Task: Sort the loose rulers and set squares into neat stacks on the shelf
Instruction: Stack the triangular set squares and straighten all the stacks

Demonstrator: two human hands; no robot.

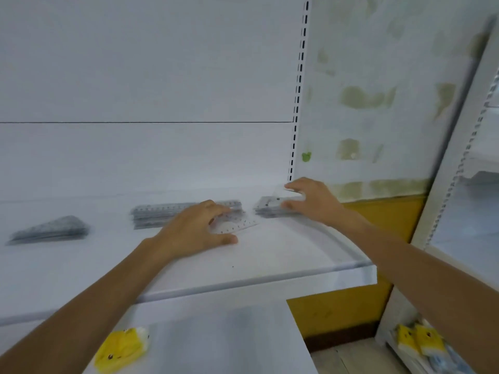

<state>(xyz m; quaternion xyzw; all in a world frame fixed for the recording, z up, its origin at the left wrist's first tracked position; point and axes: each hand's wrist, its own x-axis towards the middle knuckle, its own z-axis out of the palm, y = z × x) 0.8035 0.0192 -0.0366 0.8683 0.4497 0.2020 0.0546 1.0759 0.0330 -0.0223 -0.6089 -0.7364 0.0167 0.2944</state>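
On the white shelf (270, 255) lie three stacks of clear plastic pieces: a set-square stack (51, 230) at the left, a long ruler stack (162, 213) in the middle, and a small stack (270, 207) at the right rear. My left hand (197, 230) rests flat on the shelf, fingers spread over a loose clear protractor-like piece (237, 225) in front of the ruler stack. My right hand (313, 201) grips a clear piece (286, 195) on top of the right stack, thumb and fingers pinching it.
The shelf's front edge (243, 284) runs across the lower middle. A slotted upright (298, 90) stands behind the right stack. A yellow packet (120, 349) lies on the lower shelf; more yellow packets (421, 340) sit at the lower right. Another shelving unit (459, 157) stands at right.
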